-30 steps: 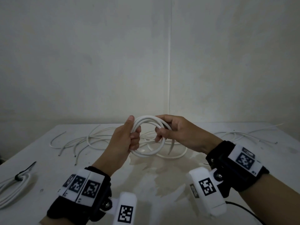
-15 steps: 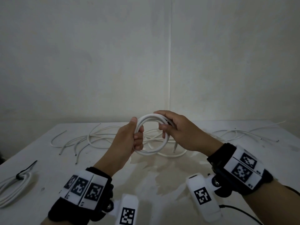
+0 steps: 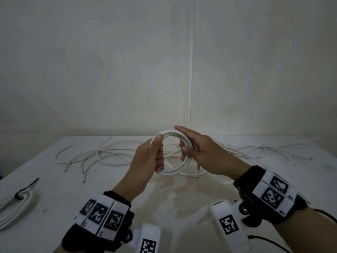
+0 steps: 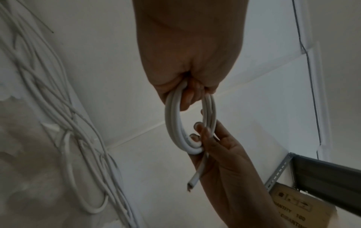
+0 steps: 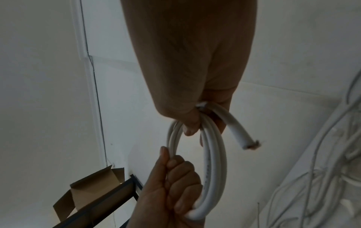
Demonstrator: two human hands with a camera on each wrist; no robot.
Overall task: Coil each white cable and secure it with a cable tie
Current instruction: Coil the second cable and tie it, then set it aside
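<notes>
Above the table, the left hand fists one side of the coiled white cable, holding the loops stacked. The right hand pinches the opposite side, likely trapping the free end. Beyond, loose white cables lie untied; a tied coil rests far left.

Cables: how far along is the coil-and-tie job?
Done: one tied coil at the table's left edge. In hand: left hand and right hand grip a wound coil, with no tie visible on it. Left: loose cables behind.
</notes>
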